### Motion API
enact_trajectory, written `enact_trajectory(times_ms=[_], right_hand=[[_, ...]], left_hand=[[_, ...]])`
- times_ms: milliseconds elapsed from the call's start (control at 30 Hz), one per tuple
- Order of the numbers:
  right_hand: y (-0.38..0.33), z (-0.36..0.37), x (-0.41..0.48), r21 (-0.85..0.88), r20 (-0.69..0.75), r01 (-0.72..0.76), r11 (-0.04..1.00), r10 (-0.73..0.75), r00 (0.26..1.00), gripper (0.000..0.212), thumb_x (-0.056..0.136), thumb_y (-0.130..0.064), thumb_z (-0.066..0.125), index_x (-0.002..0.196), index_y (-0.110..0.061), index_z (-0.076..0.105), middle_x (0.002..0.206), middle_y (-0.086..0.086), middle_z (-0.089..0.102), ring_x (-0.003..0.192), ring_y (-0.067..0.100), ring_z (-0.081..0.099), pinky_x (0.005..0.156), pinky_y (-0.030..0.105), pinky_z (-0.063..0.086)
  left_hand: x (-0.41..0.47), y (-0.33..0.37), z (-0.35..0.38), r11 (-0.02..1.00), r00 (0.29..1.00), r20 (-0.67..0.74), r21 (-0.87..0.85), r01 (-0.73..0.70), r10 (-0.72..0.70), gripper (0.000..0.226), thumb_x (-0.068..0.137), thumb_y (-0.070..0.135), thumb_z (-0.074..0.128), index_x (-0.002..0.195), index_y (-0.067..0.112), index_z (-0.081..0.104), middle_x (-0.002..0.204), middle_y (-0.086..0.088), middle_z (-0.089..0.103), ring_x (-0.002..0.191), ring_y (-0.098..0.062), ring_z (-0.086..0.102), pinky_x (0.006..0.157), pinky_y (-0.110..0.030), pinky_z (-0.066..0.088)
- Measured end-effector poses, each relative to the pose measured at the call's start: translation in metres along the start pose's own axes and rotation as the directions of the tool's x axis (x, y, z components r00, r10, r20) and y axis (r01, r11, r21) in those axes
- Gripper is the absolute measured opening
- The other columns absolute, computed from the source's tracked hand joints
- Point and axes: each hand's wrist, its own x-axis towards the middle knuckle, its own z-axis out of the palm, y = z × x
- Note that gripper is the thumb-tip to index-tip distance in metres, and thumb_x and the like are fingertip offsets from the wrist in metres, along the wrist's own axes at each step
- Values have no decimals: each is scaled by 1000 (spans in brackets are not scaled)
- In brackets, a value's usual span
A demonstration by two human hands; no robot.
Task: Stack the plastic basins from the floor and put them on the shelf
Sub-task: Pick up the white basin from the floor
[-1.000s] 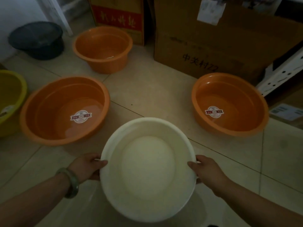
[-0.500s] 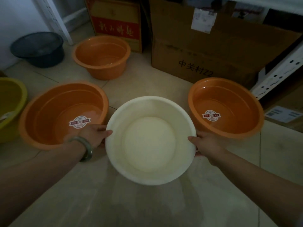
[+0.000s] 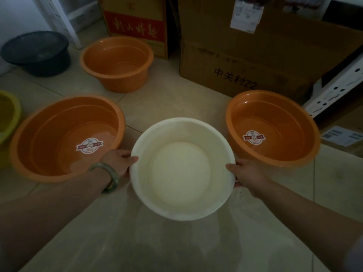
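A white basin (image 3: pixel 181 169) is held above the tiled floor between both hands. My left hand (image 3: pixel 117 161) grips its left rim and my right hand (image 3: pixel 247 173) grips its right rim. A large orange basin (image 3: pixel 64 136) with a round sticker sits on the floor to the left. Another orange basin (image 3: pixel 273 126) with a sticker sits to the right. A smaller, deeper orange basin (image 3: pixel 116 62) stands further back. A yellow basin (image 3: pixel 7 118) shows at the left edge, and a dark basin (image 3: pixel 37 53) lies at the back left.
Two cardboard boxes stand at the back: a red-labelled box (image 3: pixel 137 22) and a large brown box (image 3: pixel 255 50). A white perforated shelf post (image 3: pixel 334 89) slants at the right, another post (image 3: pixel 59 18) at the back left. A flat package (image 3: pixel 341 136) lies under the right shelf.
Both hands have carried the white basin forward, away from me, until it hangs between the two large orange basins. The view has tilted up a little.
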Motion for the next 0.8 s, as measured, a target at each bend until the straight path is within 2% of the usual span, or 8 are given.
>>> enact_trajectory(times_ms=[133,233,367,500,567,633,700,800], right_hand=[[0,1,4,4,2,0,1000,0,1000,41,91,-18,55,132,-9,52,117,13,64,91,27,63,63,34,55],[1,1,4,2,6,26,1000,-26,1000,41,91,-19,55,131,-12,53,110,8,64,87,21,64,62,34,55],[5,1,3,44,11,31,999,-31,999,35,92,-24,54,125,-12,57,104,5,67,86,18,65,60,30,53],[9,-5,-1,131,-38,55,990,-51,998,22,94,-32,50,103,-18,65,99,6,72,88,24,70,68,35,56],[15,-13,-1,113,-55,80,990,-75,996,27,90,-39,55,106,-20,65,102,7,74,91,23,71,75,37,57],[24,-24,1,47,-55,61,997,-58,997,44,84,-42,62,120,-16,60,111,6,70,96,22,69,77,34,56],[35,-38,5,36,-89,-9,999,13,996,49,84,-27,65,128,-10,52,120,6,61,99,21,64,74,30,54],[50,-62,12,110,-177,-83,990,101,979,36,85,0,57,120,-7,54,119,12,61,93,21,63,74,31,53]], left_hand=[[1,0,-1,1000,1000,8,29,-9,9,38,87,26,56,123,14,57,109,-10,69,81,-24,67,70,-31,51],[0,1,-1,990,999,13,130,-46,44,38,89,28,53,125,16,55,112,-10,67,87,-24,66,73,-30,49],[-3,1,1,878,973,11,429,-213,231,41,90,32,49,129,20,49,116,-8,65,90,-20,58,82,-32,42],[-1,0,-1,740,910,-4,584,-334,414,47,90,37,45,133,19,45,117,-9,63,102,-26,58,91,-38,43],[0,10,-2,708,878,-3,593,-385,479,45,89,36,45,130,19,46,119,-9,61,104,-26,57,91,-39,43],[1,30,-1,698,856,19,569,-435,517,43,89,34,47,130,22,46,124,-7,58,108,-25,57,93,-37,44],[2,57,6,708,848,47,528,-469,527,42,89,32,48,130,22,46,126,-4,58,107,-20,58,92,-32,45],[4,97,26,759,836,24,407,-509,548,36,90,29,49,125,20,53,123,-1,61,103,-16,59,90,-26,42]])
